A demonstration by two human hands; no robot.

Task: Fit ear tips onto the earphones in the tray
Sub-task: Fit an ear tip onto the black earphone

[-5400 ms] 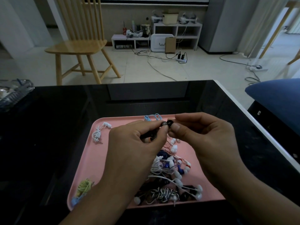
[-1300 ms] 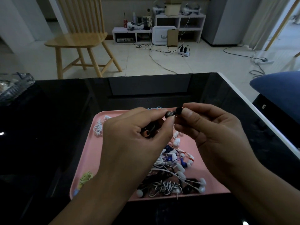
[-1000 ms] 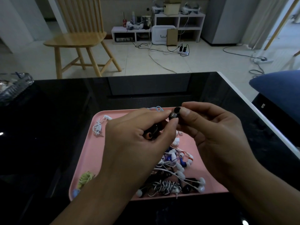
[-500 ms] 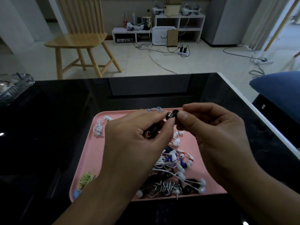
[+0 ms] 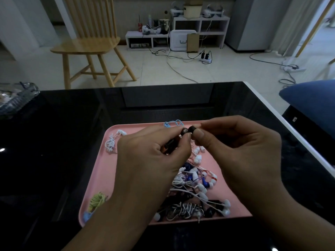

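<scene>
Both hands are raised above the pink tray (image 5: 101,171), which lies on the black counter (image 5: 54,142). The left hand (image 5: 150,160) pinches a dark earphone (image 5: 184,131) between thumb and fingers. The right hand (image 5: 241,151) pinches a black ear tip (image 5: 192,129), which touches the earphone's end. A tangle of earphones (image 5: 194,189) lies in the tray below.

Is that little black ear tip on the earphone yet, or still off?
Still off. The right hand pinches the black ear tip right beside the earphone that the left hand holds.
</scene>
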